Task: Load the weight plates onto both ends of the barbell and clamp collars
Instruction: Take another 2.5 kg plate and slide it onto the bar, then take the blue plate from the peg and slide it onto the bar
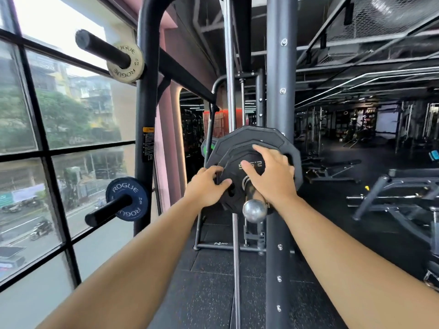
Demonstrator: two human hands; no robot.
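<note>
— Where's the small plate [234, 173]?
— On the barbell sleeve [254, 210], against the larger plate [251, 136]; left hand [204, 186] fingers curl round its left edge; right hand [270, 176] fingers spread, seemingly flat on its face.

**Colours and Markings: Rack End**

Large many-sided black rubber weight plate [251, 136], centre: matt black.
Small black rubber weight plate [237, 173], in front: black, pale grey numerals.
Round steel barbell end [254, 210]: bright silver.
Cream round ROGUE plate [126, 64], upper left: black lettering.
Dark blue round ROGUE plate [128, 200], lower left: pale lettering.
Rubber floor [209, 281], bottom: black, fine pale speckle.
</note>
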